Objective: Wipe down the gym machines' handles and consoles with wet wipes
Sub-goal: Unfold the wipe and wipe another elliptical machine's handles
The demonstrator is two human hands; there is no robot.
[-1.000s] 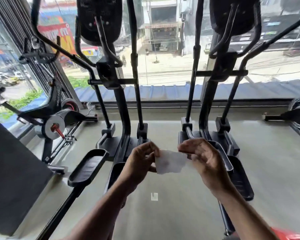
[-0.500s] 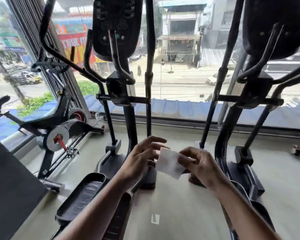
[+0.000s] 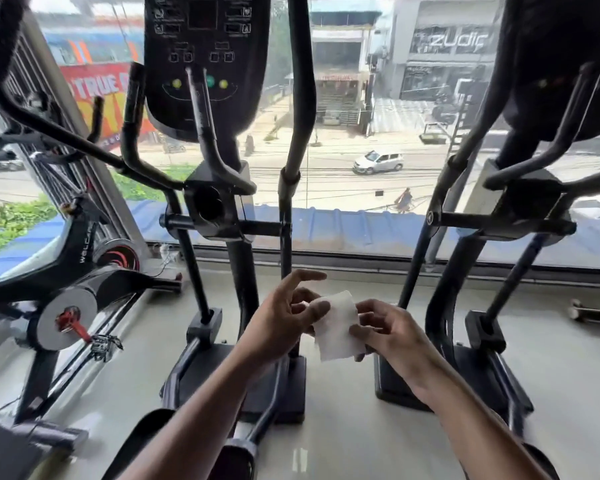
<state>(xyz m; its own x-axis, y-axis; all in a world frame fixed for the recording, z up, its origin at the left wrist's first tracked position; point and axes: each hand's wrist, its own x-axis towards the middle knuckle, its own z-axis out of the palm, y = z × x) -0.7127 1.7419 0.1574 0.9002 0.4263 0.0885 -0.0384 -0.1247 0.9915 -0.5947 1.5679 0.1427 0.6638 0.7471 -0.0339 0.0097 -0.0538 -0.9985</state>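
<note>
The wet wipe [image 3: 336, 325], a small white square, is held up in front of the person's chest, between both hands and over the pale floor [image 3: 361, 427]. The right hand [image 3: 392, 336] pinches its right edge with curled fingers and thumb. The left hand [image 3: 284, 322] meets the wipe's left edge with the thumb and the lower fingers, while the index finger sticks out straight above it; I would call that a light pinch, as if unfolding or squaring the sheet.

Nothing seems wiped yet, as far as I can judge. The wipe looks clean and touches no machine. Straight ahead and above stands the left elliptical's console [image 3: 205, 64], dark, with small yellow and green buttons, and its curved handle [image 3: 132, 126] reaches up just left of it. A second elliptical [image 3: 520, 209] stands to the right, its console mostly out of view at the top edge. A spin bike [image 3: 70, 282] sits by the window on the far left. All those handles and consoles appear still to be done.
</note>
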